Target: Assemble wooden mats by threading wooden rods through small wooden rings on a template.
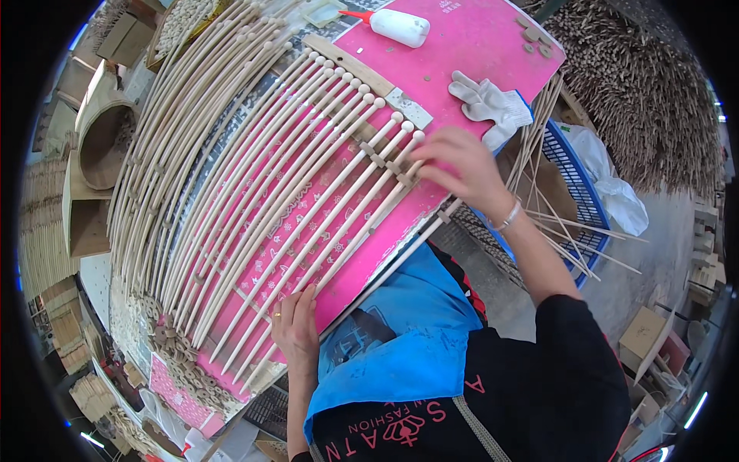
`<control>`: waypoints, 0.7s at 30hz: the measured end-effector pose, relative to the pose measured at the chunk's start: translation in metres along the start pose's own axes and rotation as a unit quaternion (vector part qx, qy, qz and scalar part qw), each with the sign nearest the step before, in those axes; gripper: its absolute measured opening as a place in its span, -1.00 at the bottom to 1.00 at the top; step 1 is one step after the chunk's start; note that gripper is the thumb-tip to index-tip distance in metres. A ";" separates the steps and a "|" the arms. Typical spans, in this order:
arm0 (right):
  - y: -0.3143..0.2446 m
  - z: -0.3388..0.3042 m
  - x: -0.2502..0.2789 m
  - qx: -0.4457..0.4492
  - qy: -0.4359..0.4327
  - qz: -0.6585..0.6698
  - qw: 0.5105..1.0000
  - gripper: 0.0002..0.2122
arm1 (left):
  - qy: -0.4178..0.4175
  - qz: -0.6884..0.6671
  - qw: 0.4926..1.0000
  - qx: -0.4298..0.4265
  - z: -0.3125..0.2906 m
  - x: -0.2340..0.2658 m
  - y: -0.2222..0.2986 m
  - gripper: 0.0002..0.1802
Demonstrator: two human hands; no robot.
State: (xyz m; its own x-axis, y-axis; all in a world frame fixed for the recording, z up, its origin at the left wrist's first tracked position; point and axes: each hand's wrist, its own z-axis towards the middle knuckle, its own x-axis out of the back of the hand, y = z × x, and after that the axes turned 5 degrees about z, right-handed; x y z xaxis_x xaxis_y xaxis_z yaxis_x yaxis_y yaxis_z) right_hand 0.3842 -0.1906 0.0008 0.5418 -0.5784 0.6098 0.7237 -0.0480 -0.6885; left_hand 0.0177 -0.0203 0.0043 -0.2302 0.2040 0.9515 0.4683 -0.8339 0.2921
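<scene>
Long pale wooden rods (323,165) with round ball ends lie side by side across a pink-topped table (462,46). My left hand (296,319) is closed round the lower part of the rod nearest me. At that rod's upper end, the fingers of my right hand (466,165) pinch together, partly covering what they hold. Small wooden blocks (372,154) sit on the rods just left of my right fingertips. Along the near table edge slants another rod (396,266) with a small wooden ring (444,217) near its top.
A white glue bottle (400,28) with a red tip lies at the far side, and a white glove (493,104) is right of it. A blue basket (573,181) holds thin sticks. Wooden rings (173,343) are heaped at the left edge. Bundled sticks (639,92) stand far right.
</scene>
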 end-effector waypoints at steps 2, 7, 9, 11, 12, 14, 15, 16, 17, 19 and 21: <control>-0.013 -0.041 0.013 -0.076 0.091 0.018 0.993 -0.92 | 0.011 0.004 1.000 -0.005 -0.005 -0.002 0.000 -0.63; -0.027 -0.109 -0.011 -0.292 0.190 0.054 0.936 -0.93 | 0.051 0.018 0.998 -0.031 -0.014 -0.003 -0.002 -0.67; -0.009 -0.128 -0.032 -0.426 0.165 0.173 0.872 -0.85 | 0.033 0.019 0.998 -0.044 -0.014 -0.001 -0.001 -0.67; -0.010 -0.134 -0.053 -0.574 0.122 0.374 0.718 -0.70 | 0.017 0.026 0.998 -0.055 -0.014 -0.001 0.001 -0.68; -0.011 -0.127 -0.066 -0.571 0.144 0.476 0.653 -0.65 | 0.016 0.028 0.998 -0.060 -0.014 -0.001 0.001 -0.68; 0.007 -0.122 -0.087 -0.495 0.149 0.623 0.587 -0.66 | 0.030 0.020 0.998 -0.060 -0.013 0.000 0.001 -0.69; 0.017 -0.123 -0.097 -0.405 0.147 0.748 0.505 -0.66 | 0.033 0.022 0.997 -0.065 -0.013 0.000 0.001 -0.69; 0.026 -0.129 -0.108 -0.373 0.123 0.794 0.465 -0.67 | 0.038 0.021 0.997 -0.063 -0.014 0.001 0.002 -0.68; 0.030 -0.128 -0.116 -0.339 0.095 0.835 0.423 -0.68 | 0.045 0.022 0.997 -0.059 -0.017 0.001 0.002 -0.68; 0.033 -0.138 -0.119 -0.322 0.082 0.826 0.455 -0.70 | 0.049 0.026 0.996 -0.065 -0.020 0.002 0.001 -0.67; 0.019 -0.133 -0.104 -0.337 0.071 0.794 0.501 -0.73 | 0.048 0.008 0.997 -0.055 -0.025 0.002 0.000 -0.66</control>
State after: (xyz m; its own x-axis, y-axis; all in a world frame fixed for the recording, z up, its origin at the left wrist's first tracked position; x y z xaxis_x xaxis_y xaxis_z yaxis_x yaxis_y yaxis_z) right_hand 0.2842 -0.2396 -0.1281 0.1345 -0.3731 -0.9180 -0.9064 0.3281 -0.2661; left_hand -0.0040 -0.0329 0.0038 -0.3054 0.1442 0.9413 0.3774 -0.8892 0.2587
